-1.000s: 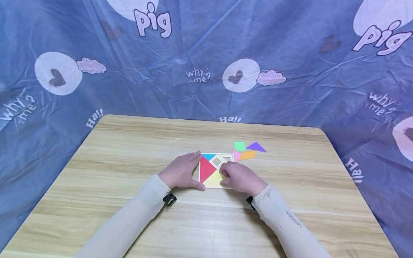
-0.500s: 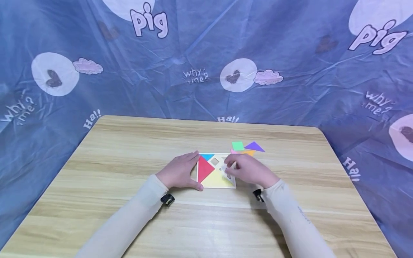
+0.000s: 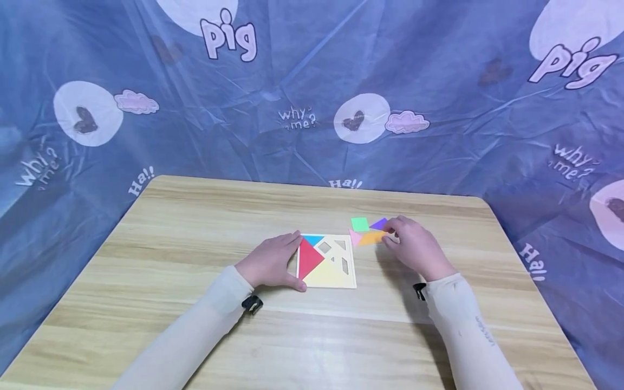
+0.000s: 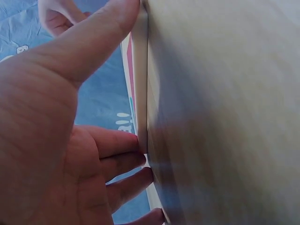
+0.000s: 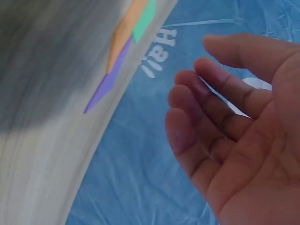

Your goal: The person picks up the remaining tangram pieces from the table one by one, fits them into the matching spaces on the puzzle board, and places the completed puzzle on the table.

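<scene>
In the head view a white tangram tray (image 3: 351, 271) lies mid-table, with a red triangle (image 3: 308, 259), a yellow triangle (image 3: 327, 274) and a blue triangle (image 3: 312, 239) in it. My left hand (image 3: 272, 261) holds the tray's left side, thumb at the near corner and fingertips at the far one. Over the loose pieces hovers my right hand (image 3: 414, 245), with nothing between its loosely bent fingers. Beneath or beside it lie an orange parallelogram (image 3: 371, 237) and a purple triangle (image 3: 378, 223), partly covered in this view. The right wrist view shows the fingers apart from the pieces.
A green square (image 3: 359, 224) and a pink triangle (image 3: 355, 238) lie beside the orange piece, close to the tray's far right corner. Several cut-out recesses show in the tray's right part. A blue printed cloth (image 3: 253, 141) hangs behind the wooden table (image 3: 205, 216).
My right hand has moved off the tray, right and away from me, to the loose pieces. The tray's right part is uncovered now. My left hand has stayed at the tray's left side.
</scene>
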The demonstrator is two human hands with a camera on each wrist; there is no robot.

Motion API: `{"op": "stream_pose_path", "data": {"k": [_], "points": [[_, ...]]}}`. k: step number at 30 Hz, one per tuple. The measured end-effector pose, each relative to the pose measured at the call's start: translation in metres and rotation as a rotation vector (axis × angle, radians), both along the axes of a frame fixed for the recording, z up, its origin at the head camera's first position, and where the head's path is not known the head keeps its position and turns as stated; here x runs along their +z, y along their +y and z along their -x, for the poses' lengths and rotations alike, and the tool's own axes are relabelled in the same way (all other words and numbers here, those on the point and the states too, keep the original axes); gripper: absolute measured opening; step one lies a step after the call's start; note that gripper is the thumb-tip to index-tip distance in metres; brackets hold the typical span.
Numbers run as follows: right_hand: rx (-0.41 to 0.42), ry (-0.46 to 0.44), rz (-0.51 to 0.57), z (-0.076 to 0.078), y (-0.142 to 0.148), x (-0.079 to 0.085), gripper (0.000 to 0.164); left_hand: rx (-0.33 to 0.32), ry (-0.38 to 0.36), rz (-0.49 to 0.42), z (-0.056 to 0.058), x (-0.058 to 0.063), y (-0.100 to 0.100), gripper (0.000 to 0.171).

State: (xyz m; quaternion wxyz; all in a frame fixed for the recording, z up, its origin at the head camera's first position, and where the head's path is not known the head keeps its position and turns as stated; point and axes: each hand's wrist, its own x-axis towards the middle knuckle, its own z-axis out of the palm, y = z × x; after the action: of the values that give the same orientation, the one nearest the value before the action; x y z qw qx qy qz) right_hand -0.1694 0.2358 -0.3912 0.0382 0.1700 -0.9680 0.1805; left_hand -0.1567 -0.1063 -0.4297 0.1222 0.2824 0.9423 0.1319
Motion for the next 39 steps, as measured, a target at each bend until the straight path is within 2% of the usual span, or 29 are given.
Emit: {"op": "stream_pose_path", "data": {"k": [6, 15, 21, 25, 32, 39], "points": [[0.008, -0.032, -0.034, 0.006, 0.001, -0.014, 0.023, 0.003, -0.007, -0.011, -0.002, 0.0, -0.002, 0.12], [0.13, -0.114, -0.08, 0.007, -0.004, -0.025, 0.037, 0.002, -0.004, -0.015, 0.0, 0.0, -0.002, 0.121], [0.195, -0.108, -0.096, 0.008, -0.004, -0.033, 0.038, -0.001, -0.002, -0.017, 0.0, 0.001, -0.002, 0.12], [0.191, -0.108, -0.1, 0.007, -0.004, -0.034, 0.037, 0.001, -0.007, -0.019, 0.0, 0.0, -0.002, 0.12], [0.203, -0.048, -0.088, 0.004, -0.003, -0.034, 0.032, 0.01, -0.018, -0.008, 0.002, -0.001, -0.001, 0.122], [0.137, -0.056, -0.099, 0.002, -0.004, -0.033, 0.02, 0.009, -0.019, -0.01, 0.001, -0.001, 0.0, 0.121]]}}
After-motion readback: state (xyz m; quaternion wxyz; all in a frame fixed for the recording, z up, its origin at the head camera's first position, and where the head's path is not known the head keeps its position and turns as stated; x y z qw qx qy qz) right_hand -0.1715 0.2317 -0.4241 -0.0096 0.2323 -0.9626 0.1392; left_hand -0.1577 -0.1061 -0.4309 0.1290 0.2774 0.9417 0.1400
